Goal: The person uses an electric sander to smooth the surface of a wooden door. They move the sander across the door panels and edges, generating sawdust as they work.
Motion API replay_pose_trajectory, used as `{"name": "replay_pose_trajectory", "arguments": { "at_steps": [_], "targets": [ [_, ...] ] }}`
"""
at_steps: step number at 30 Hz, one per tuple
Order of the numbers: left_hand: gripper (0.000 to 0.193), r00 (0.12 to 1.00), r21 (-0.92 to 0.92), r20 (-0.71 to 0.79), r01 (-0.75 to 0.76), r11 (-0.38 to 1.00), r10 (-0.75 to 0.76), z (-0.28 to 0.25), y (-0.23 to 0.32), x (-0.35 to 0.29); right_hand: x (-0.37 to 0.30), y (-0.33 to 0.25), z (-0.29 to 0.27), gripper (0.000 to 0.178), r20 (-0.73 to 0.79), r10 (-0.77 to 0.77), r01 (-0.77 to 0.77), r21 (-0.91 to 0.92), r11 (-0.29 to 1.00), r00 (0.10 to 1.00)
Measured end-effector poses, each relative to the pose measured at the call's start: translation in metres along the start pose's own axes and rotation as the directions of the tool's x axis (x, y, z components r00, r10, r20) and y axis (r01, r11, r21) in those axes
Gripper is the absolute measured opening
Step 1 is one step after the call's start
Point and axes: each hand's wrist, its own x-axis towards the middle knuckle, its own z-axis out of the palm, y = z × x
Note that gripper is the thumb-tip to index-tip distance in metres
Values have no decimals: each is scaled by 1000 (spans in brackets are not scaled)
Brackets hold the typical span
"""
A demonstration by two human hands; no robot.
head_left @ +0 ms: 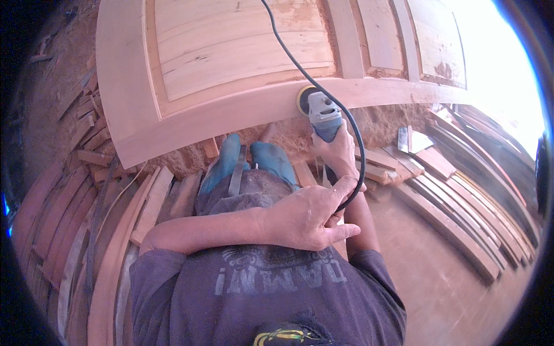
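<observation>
The grey and blue hand-held power tool (326, 118), with a round yellow-edged disc (302, 101), is at the near rail of a large pale wooden door-like frame (228, 108), right of the middle. The disc appears to lie on the wood. The right hand (336, 151) is closed around the tool's body from the near side. The left hand (309, 216) is crossed over the right forearm, half curled, near the dark flexible cord (360, 147); whether its fingers grip the cord, I cannot tell. The cord goes over the tool and away to the far side.

By my judgement, the step in hand is smoothing the surface of this rail. The next move calls for keeping the disc flat, with even pressure along the grain, and the cord away from it.

Beyond the frame's near edge is reddish-brown dust (391, 118); long wooden boards (453, 222) are stacked at right, and more curved-looking planks (109, 271) at left.
</observation>
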Motion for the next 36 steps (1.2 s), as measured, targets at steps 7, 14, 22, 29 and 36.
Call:
{"name": "replay_pose_trajectory", "arguments": {
  "at_steps": [7, 14, 22, 29, 36],
  "targets": [
    [75, 998, -42, -24, 52, 998, -53, 24, 1, 44, 48, 100, -28, 67, -106, 8, 3, 104, 995, 994],
    [75, 994, -19, -105, 19, 1000, -21, 45, -1, 49, 70, 137, -82, 66, -182, 102, -62, 215, 975, 978],
    [69, 992, 33, -122, 11, 999, -7, 30, -1, 1, 26, 70, 0, 66, -107, -136, 167, 388, 906, 985],
    [74, 984, 52, -178, -11, 999, 20, 12, -17, -68, -40, -123, 113, 71, 300, -405, 391, 107, 914, 864],
    [70, 979, 28, -203, -3, 1000, 8, -19, -10, -118, -71, -185, 190, 51, 275, -510, 512, 70, 856, 815]
  ]
}}
